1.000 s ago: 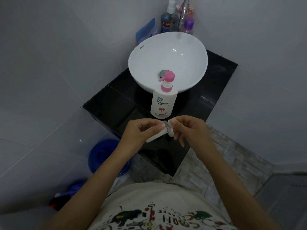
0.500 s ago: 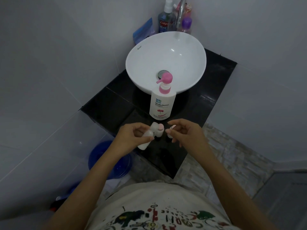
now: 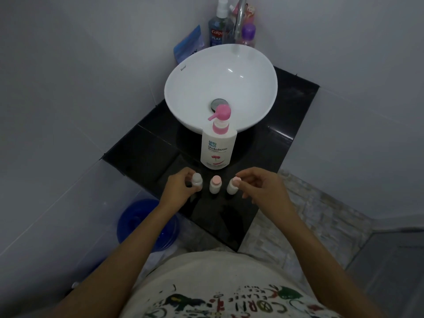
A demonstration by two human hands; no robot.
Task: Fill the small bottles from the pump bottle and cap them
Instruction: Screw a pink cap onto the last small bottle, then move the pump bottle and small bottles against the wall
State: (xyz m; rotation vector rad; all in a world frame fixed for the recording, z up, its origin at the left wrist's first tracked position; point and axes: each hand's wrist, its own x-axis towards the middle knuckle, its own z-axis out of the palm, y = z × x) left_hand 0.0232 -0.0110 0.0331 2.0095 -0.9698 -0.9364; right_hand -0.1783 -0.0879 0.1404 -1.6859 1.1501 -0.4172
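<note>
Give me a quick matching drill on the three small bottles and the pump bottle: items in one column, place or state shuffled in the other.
Items:
1. left small bottle
2. middle small bottle
3. right small bottle
4. pump bottle

Place or state:
A. stands just in front of the basin, pink pump head
B. free-standing, pink cap, no hand on it
C. whitish cap, gripped by the left hand
D. pink cap, at the fingertips of the right hand

Pairs: 1-C, 2-B, 3-D, 4-A

Head-worn view, steeply down, close.
</note>
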